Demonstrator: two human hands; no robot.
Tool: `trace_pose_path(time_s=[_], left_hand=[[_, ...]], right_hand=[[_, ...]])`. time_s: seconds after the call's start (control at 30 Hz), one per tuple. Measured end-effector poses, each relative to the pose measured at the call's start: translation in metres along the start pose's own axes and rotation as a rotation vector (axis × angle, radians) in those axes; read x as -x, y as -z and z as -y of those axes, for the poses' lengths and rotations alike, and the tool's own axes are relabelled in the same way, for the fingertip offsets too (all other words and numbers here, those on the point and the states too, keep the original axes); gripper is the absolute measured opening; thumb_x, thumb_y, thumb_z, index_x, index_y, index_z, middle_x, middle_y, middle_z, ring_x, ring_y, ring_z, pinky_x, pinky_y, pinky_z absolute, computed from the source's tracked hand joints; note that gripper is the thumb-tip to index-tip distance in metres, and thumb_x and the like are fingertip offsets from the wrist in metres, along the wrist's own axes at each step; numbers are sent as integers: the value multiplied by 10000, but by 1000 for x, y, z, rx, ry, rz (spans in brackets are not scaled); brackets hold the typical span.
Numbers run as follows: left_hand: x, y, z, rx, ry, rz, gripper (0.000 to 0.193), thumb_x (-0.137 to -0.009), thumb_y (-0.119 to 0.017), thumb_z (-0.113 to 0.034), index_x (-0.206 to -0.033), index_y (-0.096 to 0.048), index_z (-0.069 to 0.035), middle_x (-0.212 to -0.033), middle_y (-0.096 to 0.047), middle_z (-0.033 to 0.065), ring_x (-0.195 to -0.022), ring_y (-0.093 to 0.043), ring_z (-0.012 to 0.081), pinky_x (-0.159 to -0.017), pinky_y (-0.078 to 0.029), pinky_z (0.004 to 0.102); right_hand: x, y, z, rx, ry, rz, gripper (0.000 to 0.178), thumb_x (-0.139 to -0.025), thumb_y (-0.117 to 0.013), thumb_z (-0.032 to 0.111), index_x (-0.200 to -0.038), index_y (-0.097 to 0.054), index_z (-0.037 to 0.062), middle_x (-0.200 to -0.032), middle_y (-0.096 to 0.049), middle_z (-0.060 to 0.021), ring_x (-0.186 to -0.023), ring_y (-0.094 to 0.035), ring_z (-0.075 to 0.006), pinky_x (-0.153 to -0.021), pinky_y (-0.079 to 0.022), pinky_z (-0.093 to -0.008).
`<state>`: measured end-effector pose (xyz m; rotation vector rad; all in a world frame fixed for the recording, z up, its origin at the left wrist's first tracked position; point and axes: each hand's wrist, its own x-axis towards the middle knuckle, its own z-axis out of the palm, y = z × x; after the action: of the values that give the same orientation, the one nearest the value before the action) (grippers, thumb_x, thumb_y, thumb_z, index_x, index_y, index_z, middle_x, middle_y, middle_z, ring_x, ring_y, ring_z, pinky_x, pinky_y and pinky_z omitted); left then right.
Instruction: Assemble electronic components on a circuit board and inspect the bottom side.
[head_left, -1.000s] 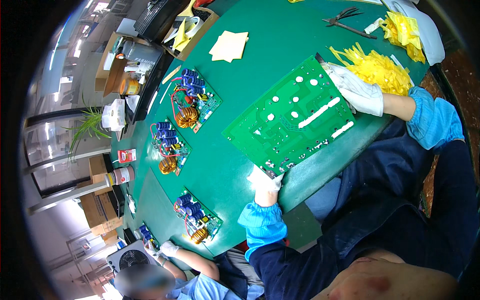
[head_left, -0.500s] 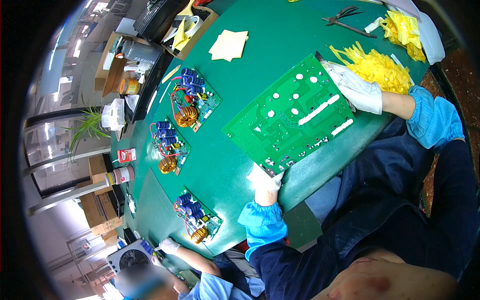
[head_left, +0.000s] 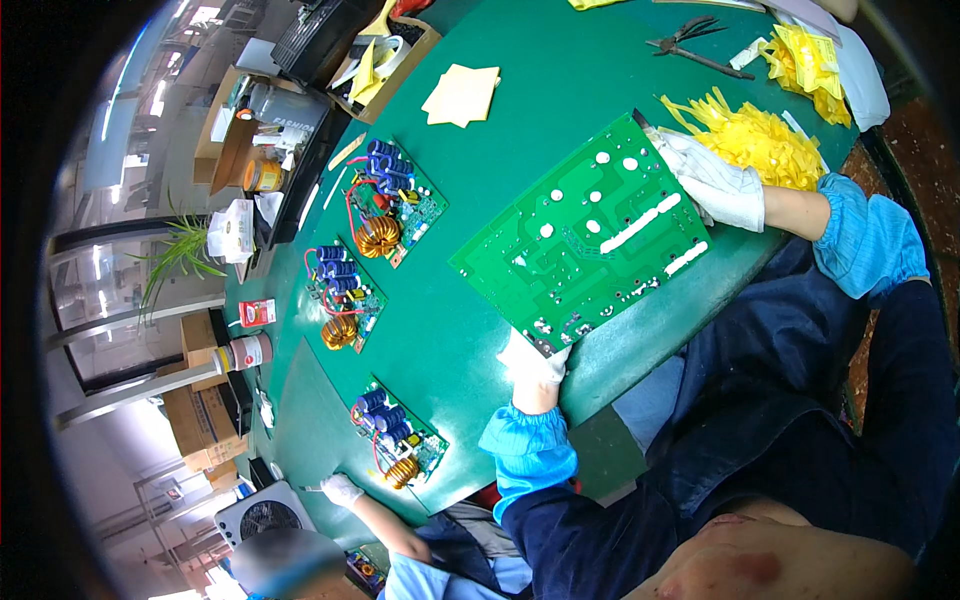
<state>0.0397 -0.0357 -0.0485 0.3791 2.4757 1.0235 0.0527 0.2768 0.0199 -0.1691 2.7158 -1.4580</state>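
A large green circuit board (head_left: 582, 265) is held tilted above the green table, its flat solder side facing up with white patches and strips on it. My left hand (head_left: 533, 362), in a white glove, grips its lower corner. My right hand (head_left: 715, 182), also gloved, is closed on the opposite edge at the upper right. The board's underside is hidden. Beside my right hand lies a heap of yellow strips (head_left: 755, 142).
Three circuit boards with coils and blue capacitors (head_left: 388, 205) (head_left: 345, 298) (head_left: 398, 435) lie on the left. Pliers (head_left: 697, 47) and pale yellow paper (head_left: 462, 95) rest on the table (head_left: 540, 60). A co-worker's gloved hand (head_left: 342, 490) is at the lower left, near a fan (head_left: 265, 515).
My hands keep the same hold on the board, with almost no movement. The co-worker's hand and head have shifted slightly, and a small board now shows beside that person.
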Motion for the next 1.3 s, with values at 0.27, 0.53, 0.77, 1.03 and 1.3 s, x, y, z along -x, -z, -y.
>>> trace_pose_path(time_s=[0.27,0.53,0.77,1.03,1.3], left_hand=[[0,-5,14,561,-134,4,388,-893,-400,-181,-1253,-388,-36,-1227,-477,151,-1054,-505,316,-876,-435,465],[3,-1,-14,1261,-62,77,312,-878,-425,-77,-1178,-441,10,-1137,-536,140,-983,-537,278,-835,-461,392],[-1,0,-4,549,-146,51,299,-889,-404,-96,-1169,-444,0,-1138,-531,151,-991,-536,286,-832,-468,414],[-5,-6,-1,1169,39,10,366,-923,-317,-267,-1183,-451,-47,-1148,-525,141,-998,-534,310,-801,-471,483],[-8,-4,0,1215,36,84,353,-922,-330,-244,-1194,-443,-50,-1162,-514,146,-1014,-519,319,-841,-446,488]], right_hand=[[-12,-19,-9,-270,108,-112,407,-934,-291,469,-1017,-466,111,-590,-448,38,-412,-375,-33,-346,-302,-194],[1,-4,4,-25,177,-122,471,-939,-238,401,-1067,-438,-5,-868,-501,-157,-746,-493,-226,-727,-420,-326],[2,4,17,-119,158,-56,466,-944,-216,380,-1050,-452,-7,-916,-507,-208,-840,-494,-337,-795,-397,-378],[-7,-10,-8,47,263,-190,423,-946,-222,374,-986,-450,20,-760,-476,-133,-618,-495,-216,-611,-421,-332],[-5,-10,-8,-136,208,-158,427,-936,-261,426,-960,-439,39,-655,-443,-75,-480,-442,-143,-469,-393,-291]])
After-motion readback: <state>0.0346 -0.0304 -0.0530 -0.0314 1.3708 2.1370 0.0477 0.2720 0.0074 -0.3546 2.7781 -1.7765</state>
